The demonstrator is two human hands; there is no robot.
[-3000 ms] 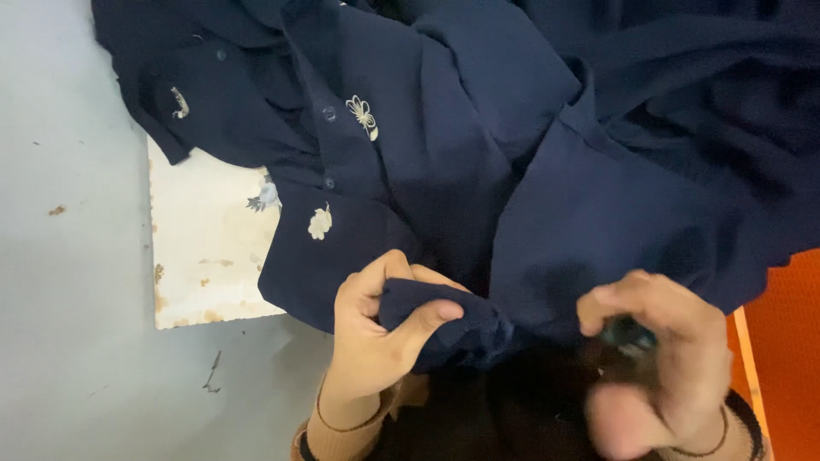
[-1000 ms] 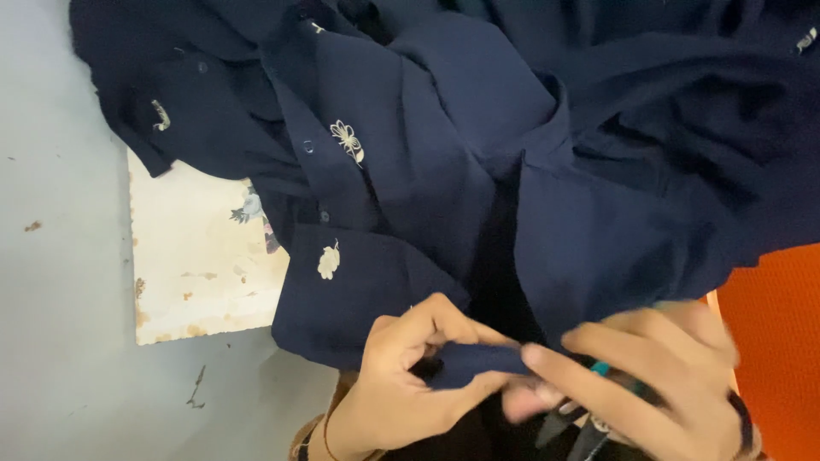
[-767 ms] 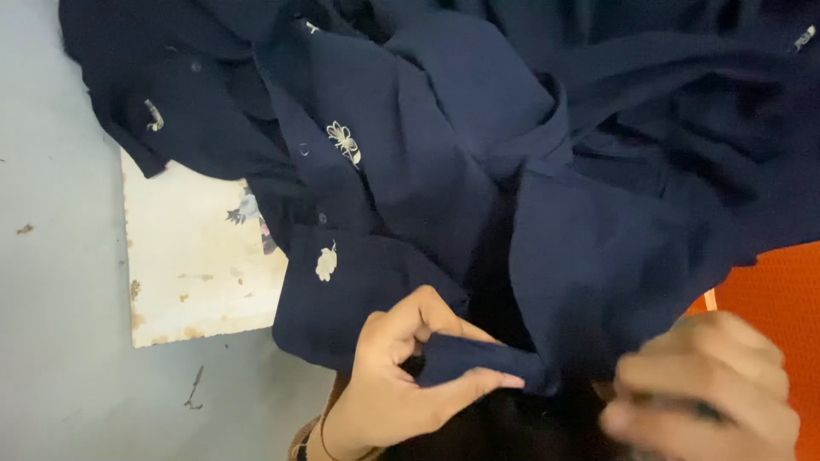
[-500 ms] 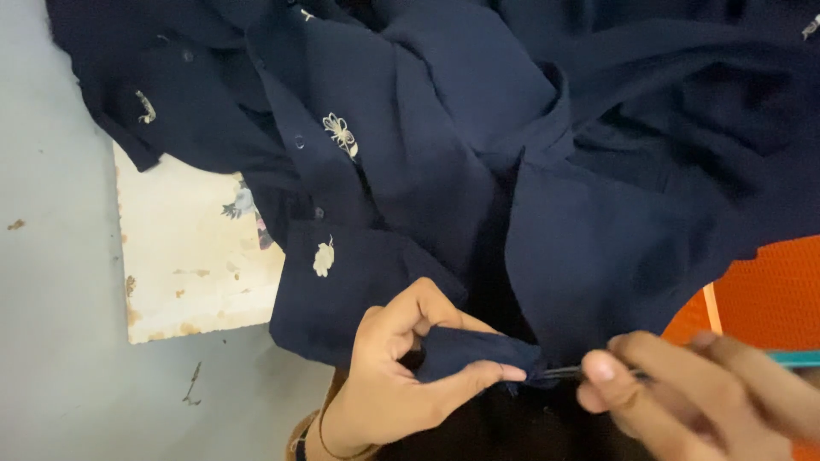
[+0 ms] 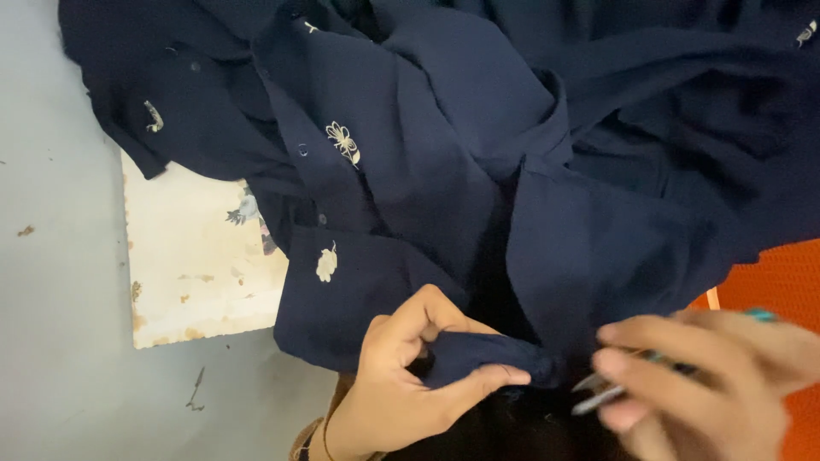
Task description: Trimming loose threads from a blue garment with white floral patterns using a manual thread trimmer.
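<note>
Soft, even, diffuse light; no single source can be made out. No glare is seen. Navy garment (image 5: 444,171) is rendered very dark, its folds largely lost in shadow, deepest at the gap below centre. Pale board (image 5: 196,273) is shown bright but not blown out. Right hand (image 5: 709,384) is smeared by motion blur, edges undefined; the metal tool (image 5: 598,394) in it is blurred too. Left hand (image 5: 410,376) is held reasonably sharp. No edge distortion is noted.

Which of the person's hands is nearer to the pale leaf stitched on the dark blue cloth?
Left. The left hand pinches a fold just below the leaf; the right hand, holding small snips, is farther right.
</note>
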